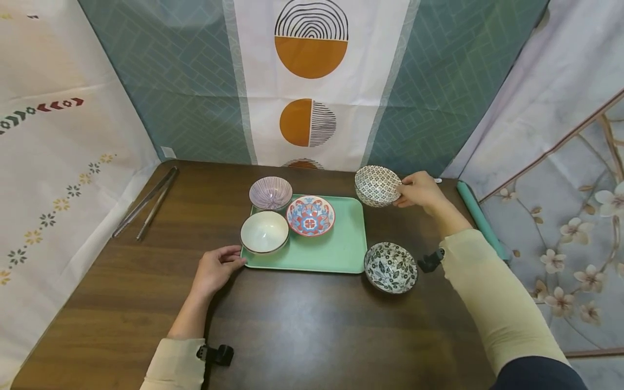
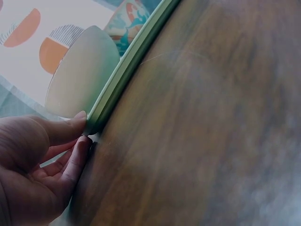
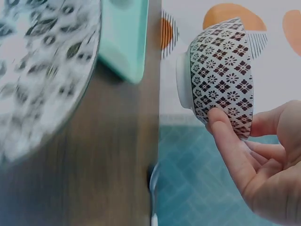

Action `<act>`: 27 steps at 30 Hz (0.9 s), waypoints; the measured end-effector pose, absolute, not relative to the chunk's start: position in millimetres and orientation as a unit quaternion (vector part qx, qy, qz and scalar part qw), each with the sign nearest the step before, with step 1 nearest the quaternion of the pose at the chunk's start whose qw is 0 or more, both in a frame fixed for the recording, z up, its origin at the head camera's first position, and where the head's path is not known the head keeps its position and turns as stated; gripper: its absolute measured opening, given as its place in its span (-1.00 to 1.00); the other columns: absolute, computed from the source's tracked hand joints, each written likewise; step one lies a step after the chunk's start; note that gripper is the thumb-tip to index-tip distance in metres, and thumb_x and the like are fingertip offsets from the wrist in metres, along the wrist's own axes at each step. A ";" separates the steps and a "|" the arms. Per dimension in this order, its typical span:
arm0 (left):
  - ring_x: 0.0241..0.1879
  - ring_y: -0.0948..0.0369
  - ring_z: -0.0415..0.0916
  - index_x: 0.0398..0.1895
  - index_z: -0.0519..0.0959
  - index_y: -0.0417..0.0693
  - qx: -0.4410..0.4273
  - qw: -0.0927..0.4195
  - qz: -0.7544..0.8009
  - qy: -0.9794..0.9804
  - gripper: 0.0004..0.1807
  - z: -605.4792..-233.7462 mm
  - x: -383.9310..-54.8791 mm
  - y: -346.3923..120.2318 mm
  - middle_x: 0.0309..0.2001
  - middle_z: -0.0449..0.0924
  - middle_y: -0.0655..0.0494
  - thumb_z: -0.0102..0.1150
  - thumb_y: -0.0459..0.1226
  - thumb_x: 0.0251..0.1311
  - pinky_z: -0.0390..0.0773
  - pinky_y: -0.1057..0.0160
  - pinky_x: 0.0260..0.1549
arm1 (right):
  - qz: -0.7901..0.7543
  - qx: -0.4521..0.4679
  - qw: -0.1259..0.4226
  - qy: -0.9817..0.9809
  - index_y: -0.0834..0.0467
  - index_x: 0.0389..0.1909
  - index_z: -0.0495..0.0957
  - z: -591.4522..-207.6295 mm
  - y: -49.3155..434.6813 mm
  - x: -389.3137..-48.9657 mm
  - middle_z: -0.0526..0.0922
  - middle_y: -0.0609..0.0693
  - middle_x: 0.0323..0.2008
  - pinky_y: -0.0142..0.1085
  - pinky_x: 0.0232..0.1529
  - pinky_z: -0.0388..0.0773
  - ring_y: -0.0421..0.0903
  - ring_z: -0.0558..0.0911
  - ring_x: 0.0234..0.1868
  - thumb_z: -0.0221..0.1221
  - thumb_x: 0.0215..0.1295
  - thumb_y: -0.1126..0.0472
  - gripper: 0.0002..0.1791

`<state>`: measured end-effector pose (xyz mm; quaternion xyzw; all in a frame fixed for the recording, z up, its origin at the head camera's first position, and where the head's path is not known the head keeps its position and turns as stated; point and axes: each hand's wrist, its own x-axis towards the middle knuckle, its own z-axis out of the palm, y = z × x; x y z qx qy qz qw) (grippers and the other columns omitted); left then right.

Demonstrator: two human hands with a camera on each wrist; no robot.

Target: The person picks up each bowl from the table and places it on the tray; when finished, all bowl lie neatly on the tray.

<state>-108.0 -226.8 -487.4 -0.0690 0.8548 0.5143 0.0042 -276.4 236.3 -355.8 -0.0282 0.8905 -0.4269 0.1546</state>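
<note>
My right hand pinches the rim of a bowl with a small brown diamond pattern; the right wrist view shows this patterned bowl raised above the table. My left hand holds the front left corner of a green tray, thumb on top and fingers beneath. On the tray's left part stand a cream bowl with a dark rim and a red and blue flowered bowl. A purple striped bowl is at the tray's back left corner. A black and white leaf-pattern bowl stands by the front right corner.
Metal tongs lie at the table's left side. A rolled green mat or tube lies along the right edge. A spoon lies near the back edge. Patterned cloths hang behind the brown table.
</note>
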 end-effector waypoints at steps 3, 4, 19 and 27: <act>-0.16 0.03 0.69 0.09 0.61 -0.43 -0.070 0.005 0.518 0.853 -0.63 -487.8 -108.1 -226.4 -0.17 0.72 -0.23 0.36 -0.41 0.25 0.55 0.49 -0.34 | -0.425 -0.031 0.167 0.889 0.66 0.20 0.36 -363.0 222.1 -282.2 0.41 0.55 0.16 -0.24 -0.18 0.69 0.06 0.78 -0.26 -0.06 0.51 0.39 -0.58; -0.16 0.03 0.69 0.09 0.61 -0.43 -0.070 0.006 0.518 0.852 -0.63 -487.9 -108.0 -226.2 -0.17 0.72 -0.22 0.36 -0.41 0.25 0.55 0.50 -0.34 | -0.424 -0.031 0.173 0.889 0.66 0.17 0.39 -367.3 217.9 -283.9 0.41 0.55 0.16 -0.22 -0.17 0.69 0.06 0.78 -0.27 -0.07 0.51 0.39 -0.60; -0.16 0.01 0.70 0.07 0.62 -0.42 -0.065 0.007 0.521 0.851 -0.64 -489.9 -109.1 -223.1 -0.18 0.73 -0.21 0.37 -0.42 0.23 0.56 0.49 -0.33 | -0.397 -0.016 0.204 0.895 0.60 -0.14 0.50 -411.7 193.3 -289.5 0.64 0.48 -0.18 -0.14 -0.16 0.69 0.08 0.78 -0.32 -0.10 0.48 0.43 -0.72; -0.14 -0.03 0.70 0.08 0.62 -0.42 -0.072 0.005 0.522 0.850 -0.64 -487.2 -110.1 -224.6 -0.16 0.72 -0.24 0.36 -0.43 0.23 0.56 0.50 -0.32 | -0.383 -0.042 0.186 0.904 0.55 0.17 0.44 -415.4 192.3 -287.4 0.66 0.42 -0.12 -0.21 -0.24 0.70 0.06 0.77 -0.28 -0.08 0.61 0.23 -0.57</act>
